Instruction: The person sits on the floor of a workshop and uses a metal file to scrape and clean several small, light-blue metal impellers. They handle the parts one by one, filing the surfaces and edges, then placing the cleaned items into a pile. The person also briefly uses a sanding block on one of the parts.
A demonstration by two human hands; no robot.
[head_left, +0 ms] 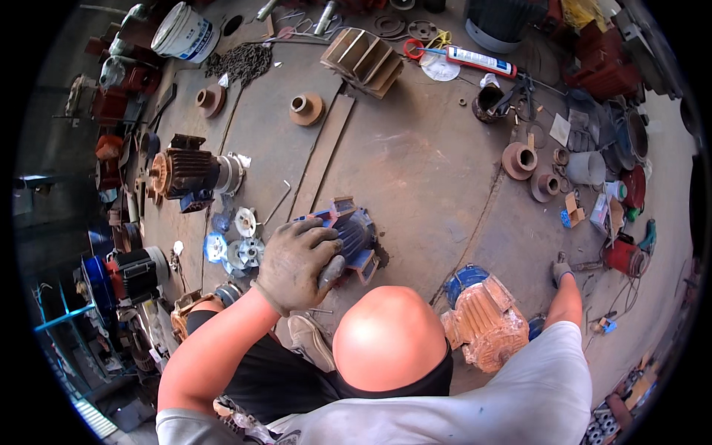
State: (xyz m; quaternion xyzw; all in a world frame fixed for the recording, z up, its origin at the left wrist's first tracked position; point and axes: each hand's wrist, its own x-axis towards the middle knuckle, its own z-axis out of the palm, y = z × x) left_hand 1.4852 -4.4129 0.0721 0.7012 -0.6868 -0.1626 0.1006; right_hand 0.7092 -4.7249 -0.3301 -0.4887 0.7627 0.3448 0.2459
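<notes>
My left hand (299,261), in a grey work glove, lies over the near left side of a small blue motor (356,233) on the floor. Its fingers curl over the motor's edge, and the thumb bends in beside them. My right hand (561,271), also gloved, reaches far out to the right, low over the floor. A dark bar-shaped tool (589,265) lies right beside it; its fingers are too small to tell whether they grip it. Between my knee and right arm stands a rusty orange motor (489,319) with a blue end.
Fan impellers (241,248) and a hex key (279,200) lie left of the blue motor. A rusty motor (189,174) stands farther left. Flanged hubs (519,160), a sealant tube (480,61), a finned wooden-looking block (363,62) and a white bucket (184,33) surround the floor.
</notes>
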